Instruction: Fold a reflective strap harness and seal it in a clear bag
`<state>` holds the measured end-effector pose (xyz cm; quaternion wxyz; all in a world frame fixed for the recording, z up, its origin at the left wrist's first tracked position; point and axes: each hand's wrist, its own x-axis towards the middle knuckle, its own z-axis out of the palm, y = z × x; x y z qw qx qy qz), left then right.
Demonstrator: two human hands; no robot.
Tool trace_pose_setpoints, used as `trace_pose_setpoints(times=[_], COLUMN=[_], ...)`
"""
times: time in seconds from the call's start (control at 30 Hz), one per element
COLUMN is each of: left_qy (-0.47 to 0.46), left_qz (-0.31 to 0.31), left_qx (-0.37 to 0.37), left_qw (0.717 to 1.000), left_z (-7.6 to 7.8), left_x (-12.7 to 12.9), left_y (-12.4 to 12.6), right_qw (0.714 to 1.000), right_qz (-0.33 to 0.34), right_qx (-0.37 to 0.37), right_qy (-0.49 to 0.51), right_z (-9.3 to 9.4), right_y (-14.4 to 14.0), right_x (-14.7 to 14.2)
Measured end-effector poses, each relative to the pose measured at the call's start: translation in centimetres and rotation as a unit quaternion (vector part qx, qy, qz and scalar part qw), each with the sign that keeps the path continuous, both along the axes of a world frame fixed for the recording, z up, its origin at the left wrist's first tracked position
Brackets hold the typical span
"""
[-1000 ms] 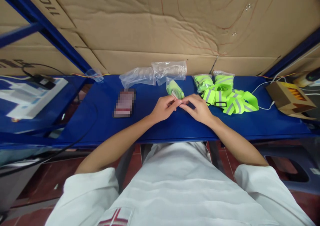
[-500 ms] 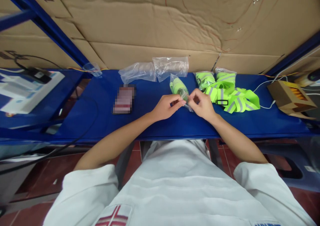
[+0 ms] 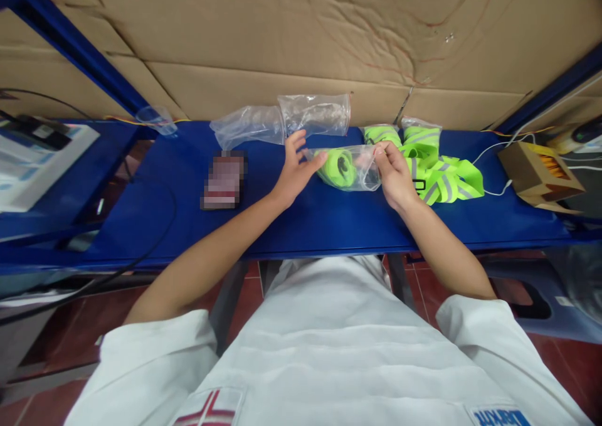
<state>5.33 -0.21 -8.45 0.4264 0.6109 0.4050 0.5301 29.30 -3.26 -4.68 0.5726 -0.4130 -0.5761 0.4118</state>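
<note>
The flat metal bench (image 3: 329, 225) was deep blue. The rolled fabric band (image 3: 339, 165) inside the clear plastic bag (image 3: 362, 174) was fluorescent yellow-green. The loose pile of fabric bands (image 3: 437, 172) was the same yellow-green with grey reflective stripes. The empty plastic bags (image 3: 282, 118) were colourless. The corrugated cardboard wall (image 3: 282, 43) was tan. The small cardboard box (image 3: 531, 169) was brown.

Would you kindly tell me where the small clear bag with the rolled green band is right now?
In the head view, the clear bag sits mid-table on the blue table, between the left hand and right hand, just left of the loose reflective bands.
</note>
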Motion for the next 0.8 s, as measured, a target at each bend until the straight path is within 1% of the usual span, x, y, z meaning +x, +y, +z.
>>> trace_pose_setpoints(times=[0.07, 0.1, 0.17, 0.2, 0.23, 0.3, 0.37, 0.4, 0.47, 0.53, 0.63, 0.73, 0.8], left_qy=[-0.064, -0.093, -0.143, -0.161, -0.172, -0.187, -0.203, -0.211, -0.218, -0.213, -0.191, -0.159, -0.141], left_qz=[-0.056, -0.094, -0.164, -0.188, -0.199, -0.187, -0.158, -0.143, -0.122, -0.112, -0.127, -0.157, -0.174], left_qx=[-0.112, -0.151, -0.197, -0.209, -0.212, -0.202, -0.188, -0.183, -0.174, -0.159, -0.128, -0.091, -0.076], left_qw=[0.990, 0.980, 0.956, 0.946, 0.941, 0.943, 0.948, 0.950, 0.953, 0.957, 0.965, 0.971, 0.972], left_z=[-0.2, 0.0, 0.7, 1.2, 1.6, 2.2, 2.5, 2.5, 2.3, 2.0, 1.6, 1.3, 1.3], left_x=[0.1, 0.1, 0.3, 0.3, 0.4, 0.4, 0.3, 0.2, 0.1, 0.0, -0.1, -0.1, -0.1], left_y=[0.2, 0.0, -0.7, -1.0, -1.4, -1.8, -1.8, -1.7, -1.3, -1.0, -0.8, -0.8, -0.8], right_qw=[0.997, 0.994, 0.986, 0.982, 0.978, 0.976, 0.982, 0.986, 0.992, 0.994, 0.992, 0.990, 0.991], right_qz=[0.017, 0.020, 0.012, 0.002, -0.011, -0.043, -0.060, -0.057, -0.023, 0.021, 0.057, 0.060, 0.056], right_qx=[-0.042, -0.063, -0.100, -0.116, -0.128, -0.122, -0.082, -0.062, -0.053, -0.076, -0.111, -0.127, -0.116], right_qy=[0.056, 0.083, 0.130, 0.148, 0.162, 0.173, 0.159, 0.146, 0.113, 0.077, 0.027, -0.004, -0.035], right_z=[-0.3, -0.4, -0.8, -0.9, -1.0, -0.8, -0.4, -0.1, 0.4, 0.8, 0.9, 0.6, 0.4], right_y=[0.5, 0.8, 1.5, 1.8, 2.0, 2.1, 1.8, 1.5, 0.8, 0.3, 0.2, 0.7, 1.1], right_x=[0.1, 0.3, 0.6, 0.7, 0.8, 1.0, 1.0, 0.9, 0.7, 0.7, 1.0, 1.8, 2.2])
